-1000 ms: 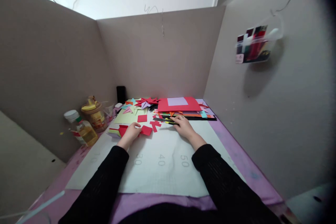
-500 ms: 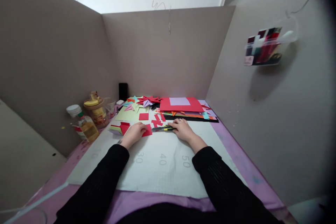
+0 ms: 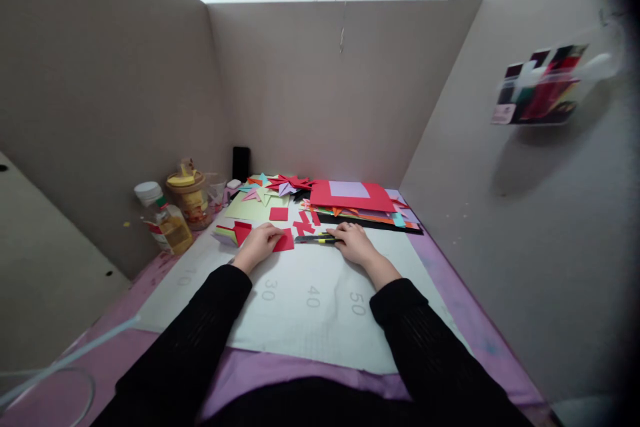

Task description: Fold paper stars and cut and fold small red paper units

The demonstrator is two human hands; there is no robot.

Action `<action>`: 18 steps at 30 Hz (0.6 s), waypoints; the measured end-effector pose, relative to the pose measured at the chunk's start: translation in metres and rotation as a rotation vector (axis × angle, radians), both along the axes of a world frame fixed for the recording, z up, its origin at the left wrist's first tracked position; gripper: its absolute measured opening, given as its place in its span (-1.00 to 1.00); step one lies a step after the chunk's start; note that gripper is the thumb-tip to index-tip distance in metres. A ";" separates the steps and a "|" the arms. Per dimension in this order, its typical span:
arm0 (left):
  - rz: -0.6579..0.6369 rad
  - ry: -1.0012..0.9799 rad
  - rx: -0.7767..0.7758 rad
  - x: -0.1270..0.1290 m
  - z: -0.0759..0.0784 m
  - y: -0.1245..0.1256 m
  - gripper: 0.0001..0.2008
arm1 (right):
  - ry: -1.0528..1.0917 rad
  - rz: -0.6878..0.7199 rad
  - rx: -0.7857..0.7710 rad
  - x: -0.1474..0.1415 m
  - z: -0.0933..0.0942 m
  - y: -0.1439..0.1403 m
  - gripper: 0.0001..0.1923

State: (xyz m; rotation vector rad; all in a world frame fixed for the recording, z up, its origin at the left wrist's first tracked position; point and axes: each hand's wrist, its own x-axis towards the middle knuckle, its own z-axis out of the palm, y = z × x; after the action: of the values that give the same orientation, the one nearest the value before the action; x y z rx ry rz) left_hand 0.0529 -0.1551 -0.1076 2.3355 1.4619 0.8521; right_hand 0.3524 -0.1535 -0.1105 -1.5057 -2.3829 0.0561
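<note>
Head view: left hand (image 3: 260, 243) lies flat, fingers spread on a red paper piece (image 3: 284, 241), pinning it to the white cutting mat (image 3: 310, 307), likely so it cannot slide. Right hand (image 3: 354, 242) is closed around a yellow-black knife (image 3: 316, 238), lying low on the mat just beside that piece. Paper stack (image 3: 353, 199) and bottle (image 3: 167, 223) sit apart, off the working area.

Soft daylight came from above the cardboard walls (image 3: 320, 93); the desk lay dimmer, shadows faint. Edges bowed wide, and the right corner vignetted dark.
</note>
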 end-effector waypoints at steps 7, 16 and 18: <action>-0.031 0.108 -0.071 0.000 0.001 -0.001 -0.71 | -0.018 0.068 -0.054 -0.008 -0.005 -0.001 -0.55; 0.008 0.283 -0.121 -0.002 -0.004 0.006 -0.67 | -0.132 0.132 -0.049 -0.022 0.008 -0.010 -0.52; 0.005 0.312 -0.141 -0.003 -0.005 0.010 -0.66 | -0.165 0.133 -0.046 -0.027 0.011 -0.013 -0.53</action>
State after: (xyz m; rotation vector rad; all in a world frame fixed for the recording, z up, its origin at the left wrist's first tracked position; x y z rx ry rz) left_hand 0.0495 -0.1453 -0.1129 2.4375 1.5859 0.3815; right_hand 0.3254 -0.1661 -0.0992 -1.4198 -2.6277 0.0169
